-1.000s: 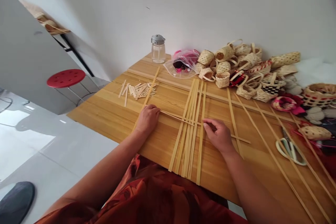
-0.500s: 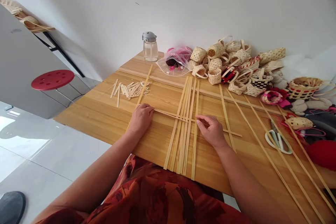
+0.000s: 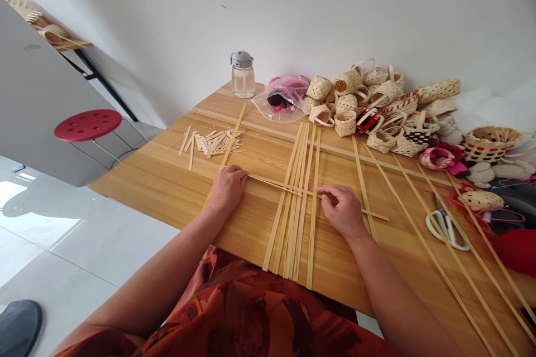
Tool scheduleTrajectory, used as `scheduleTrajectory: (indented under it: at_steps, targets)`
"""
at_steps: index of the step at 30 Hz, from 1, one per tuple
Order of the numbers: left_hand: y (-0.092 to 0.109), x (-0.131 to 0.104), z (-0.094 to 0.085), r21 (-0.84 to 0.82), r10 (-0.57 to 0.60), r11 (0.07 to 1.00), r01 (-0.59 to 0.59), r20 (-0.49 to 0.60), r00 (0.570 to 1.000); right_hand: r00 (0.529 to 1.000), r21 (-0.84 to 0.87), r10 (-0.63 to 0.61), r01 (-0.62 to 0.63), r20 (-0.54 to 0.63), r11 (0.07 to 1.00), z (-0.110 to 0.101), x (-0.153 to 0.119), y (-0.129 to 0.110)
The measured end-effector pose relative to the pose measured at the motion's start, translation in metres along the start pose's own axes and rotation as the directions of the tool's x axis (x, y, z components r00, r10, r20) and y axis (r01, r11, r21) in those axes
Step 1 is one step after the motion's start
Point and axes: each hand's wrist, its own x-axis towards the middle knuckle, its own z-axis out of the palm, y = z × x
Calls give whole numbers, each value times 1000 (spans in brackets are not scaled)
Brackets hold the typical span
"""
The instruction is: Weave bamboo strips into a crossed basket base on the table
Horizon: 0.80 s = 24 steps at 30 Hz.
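Several long pale bamboo strips lie side by side on the wooden table, pointing away from me. A crosswise strip passes through them, its right end reaching beyond my right hand. My left hand is closed, pinching the crosswise strip's left end between thumb and fingers. Just right of the bundle, my right hand has its fingers curled together over the crosswise strip, close to the rightmost upright strip. Another strip runs out from beneath my left hand toward the back.
Cut scraps lie at the left. A water bottle, a plastic bag and small woven baskets line the back. Scissors and more long strips are at the right. A red stool stands on the floor.
My right hand has shifted slightly right along the crosswise strip, away from the bundle. My left hand keeps its grip. The whole view has moved slightly.
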Motion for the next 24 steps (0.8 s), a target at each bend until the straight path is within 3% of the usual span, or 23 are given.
scheduleTrajectory:
  at_steps: [10,24]
  targets:
    - [-3,0,2,-15,-3,1000,3,-5,1000,992,-105,-41,54,119,993,-6,-1,18]
    - [-2,2,0,-40,-9,999,8,-29,1000,995,-66,-65,70,77,995,-3,-1,20]
